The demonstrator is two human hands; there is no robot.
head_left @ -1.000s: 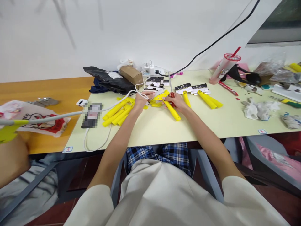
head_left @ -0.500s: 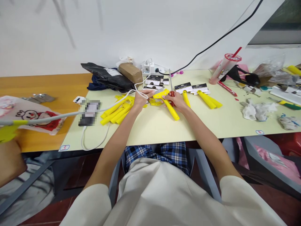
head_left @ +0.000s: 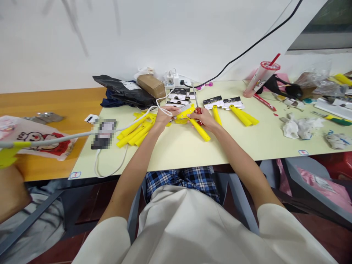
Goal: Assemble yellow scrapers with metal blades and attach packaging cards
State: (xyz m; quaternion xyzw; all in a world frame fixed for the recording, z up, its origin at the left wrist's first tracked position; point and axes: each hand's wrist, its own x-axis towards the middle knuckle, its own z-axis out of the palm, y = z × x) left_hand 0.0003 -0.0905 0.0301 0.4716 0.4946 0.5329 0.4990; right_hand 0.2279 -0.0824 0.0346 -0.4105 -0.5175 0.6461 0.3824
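Note:
My left hand (head_left: 165, 115) is closed on the head end of a yellow-handled scraper (head_left: 202, 131), whose handle slants toward me on the right. In my right hand (head_left: 206, 118) is a screwdriver (head_left: 199, 116) with a red handle, its shaft pointing away toward the wall. The right fingers also touch the scraper. Several yellow handles (head_left: 134, 135) lie piled beside my left wrist. Beyond my right hand, more yellow scrapers (head_left: 243, 115) rest with black and white cards (head_left: 213, 102) at their heads. Further black and white cards (head_left: 178, 94) are stacked beyond my hands.
A white cable (head_left: 137, 116) crosses in front of my left hand. On the left lie a phone (head_left: 104, 134) and a plastic bag (head_left: 41, 137). A tilted drink cup (head_left: 260, 79), a red marker (head_left: 264, 102) and crumpled gloves (head_left: 302, 126) are to the right. A power strip (head_left: 172, 79) sits by the wall.
The view has shifted slightly. My right hand and the screwdriver have moved a little to the left; both hands keep their holds.

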